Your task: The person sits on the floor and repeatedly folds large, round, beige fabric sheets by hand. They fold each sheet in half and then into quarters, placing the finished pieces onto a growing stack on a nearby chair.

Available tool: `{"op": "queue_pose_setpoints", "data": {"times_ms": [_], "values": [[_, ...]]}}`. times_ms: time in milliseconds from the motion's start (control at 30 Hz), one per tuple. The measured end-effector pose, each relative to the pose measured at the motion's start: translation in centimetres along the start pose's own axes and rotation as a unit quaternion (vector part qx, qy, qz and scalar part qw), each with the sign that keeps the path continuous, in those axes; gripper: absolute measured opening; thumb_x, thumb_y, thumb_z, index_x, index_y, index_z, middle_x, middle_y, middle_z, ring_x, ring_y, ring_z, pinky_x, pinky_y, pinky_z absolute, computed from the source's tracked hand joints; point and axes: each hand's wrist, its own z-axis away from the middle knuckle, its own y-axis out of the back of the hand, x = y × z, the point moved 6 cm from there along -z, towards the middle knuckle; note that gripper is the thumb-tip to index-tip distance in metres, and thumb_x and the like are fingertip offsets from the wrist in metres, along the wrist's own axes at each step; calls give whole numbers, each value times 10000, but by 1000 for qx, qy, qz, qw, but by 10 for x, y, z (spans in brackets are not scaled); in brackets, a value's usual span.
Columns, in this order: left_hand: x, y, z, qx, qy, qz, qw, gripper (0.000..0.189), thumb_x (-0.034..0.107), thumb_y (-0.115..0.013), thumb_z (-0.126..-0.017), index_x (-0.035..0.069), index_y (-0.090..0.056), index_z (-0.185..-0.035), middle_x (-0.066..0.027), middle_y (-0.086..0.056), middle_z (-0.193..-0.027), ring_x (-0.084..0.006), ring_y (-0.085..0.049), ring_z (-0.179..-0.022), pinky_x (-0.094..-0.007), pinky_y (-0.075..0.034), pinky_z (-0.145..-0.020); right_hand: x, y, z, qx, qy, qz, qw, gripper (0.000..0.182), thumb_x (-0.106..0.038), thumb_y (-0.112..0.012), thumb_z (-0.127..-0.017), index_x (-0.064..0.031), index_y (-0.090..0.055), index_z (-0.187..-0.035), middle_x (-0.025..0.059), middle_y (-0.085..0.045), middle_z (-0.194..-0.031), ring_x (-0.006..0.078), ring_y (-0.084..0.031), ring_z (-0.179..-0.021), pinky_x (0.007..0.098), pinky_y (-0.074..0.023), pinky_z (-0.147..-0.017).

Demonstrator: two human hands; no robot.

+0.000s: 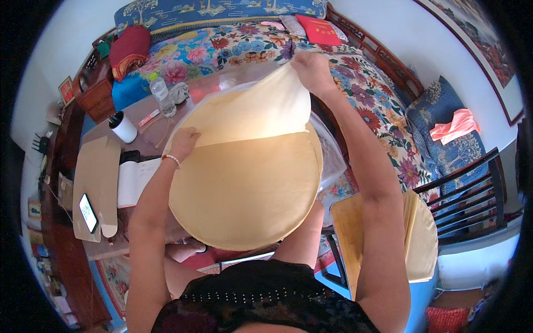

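Note:
A large round stack of thin pale-yellow sheets (245, 191) lies before me, reaching over the table's edge above my lap. My right hand (314, 73) pinches the top yellow sheet (270, 100) and holds it raised in a slanting peak at the far right. At the stack's left side, my left hand (185, 141) has its fingers curled on the same sheet, by one end of a straight edge that crosses the stack. Clear plastic wrapping (333, 154) shows under the stack's right side. Half-round folded yellow sheets (420, 241) rest on a wooden seat (346, 233) beside my right arm.
On the table (143, 104) stand a water bottle (162, 93) and a white cylindrical holder (123, 128). An open notebook (131, 183) and a phone (88, 213) on cardboard (98, 166) lie left. Beyond is a flowered bed (250, 45); a slatted chair back (466, 195) rises right.

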Motion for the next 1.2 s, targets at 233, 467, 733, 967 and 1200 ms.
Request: {"op": "queue_pose_setpoints", "data": {"times_ms": [233,467,733,967,1200], "values": [[1,23,-35,-12,37,33,999,247,223,-593,-752,-20,-585,-712,-215,-563,-696,-367,-563,-674,-417,-425,-601,22,3,-30,8,-29,-5,1000,85,-80,-621,-743,1,-615,-769,108,-596,-638,157,-561,-588,294,-452,-571],[0,37,-69,-47,9,-32,998,254,213,-590,-747,-37,-580,-705,-225,-556,-684,-343,-567,-644,-410,-420,-588,38,2,-55,36,-40,-18,998,63,-85,-620,-758,-23,-631,-760,60,-595,-622,107,-540,-580,267,-447,-570],[-13,45,-91,-68,19,15,997,230,211,-590,-731,-19,-588,-721,-209,-559,-654,-321,-567,-606,-403,-408,-561,49,-7,-93,23,-28,-39,999,90,-117,-629,-723,-27,-634,-728,137,-610,-650,206,-596,-599,306,-476,-601],[-17,63,-108,-49,11,-2,999,218,198,-601,-718,-20,-603,-716,-143,-561,-590,-210,-555,-546,-356,-418,-523,39,-12,-126,24,10,-7,1000,123,-131,-619,-746,-12,-616,-719,106,-598,-625,143,-546,-559,283,-454,-564],[-11,74,-128,-23,20,37,999,191,170,-603,-680,-16,-624,-716,-187,-569,-599,-247,-597,-556,-341,-455,-542,47,-14,-153,12,-12,-16,1000,130,-159,-623,-749,-31,-643,-764,111,-626,-667,185,-587,-598,314,-477,-603]]}}
